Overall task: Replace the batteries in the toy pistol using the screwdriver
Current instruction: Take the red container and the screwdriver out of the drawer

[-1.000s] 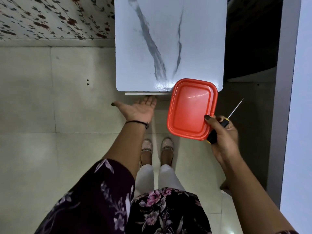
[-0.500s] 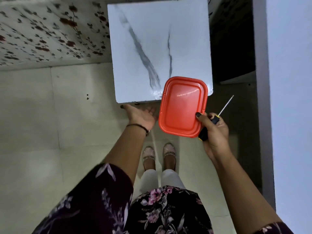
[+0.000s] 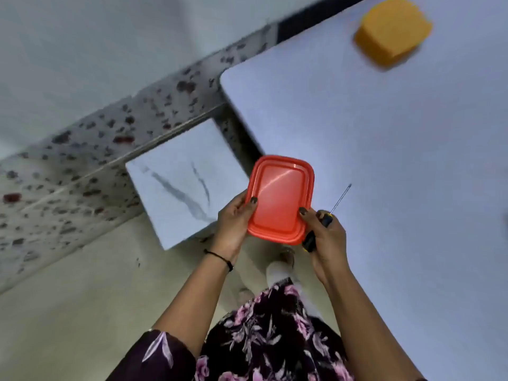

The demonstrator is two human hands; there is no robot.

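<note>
Screwdriver clamped in right hand, shaft aimed up-right over bench. Red lid pinched between both hands, left hand opposite. Toy pistol nowhere visible.

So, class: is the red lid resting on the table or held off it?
Held off it: both hands grip the red lid, left hand and right hand, which also holds the screwdriver.

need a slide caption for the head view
Both hands carry a red lid toward the white table; right hand also grips the screwdriver.
</note>
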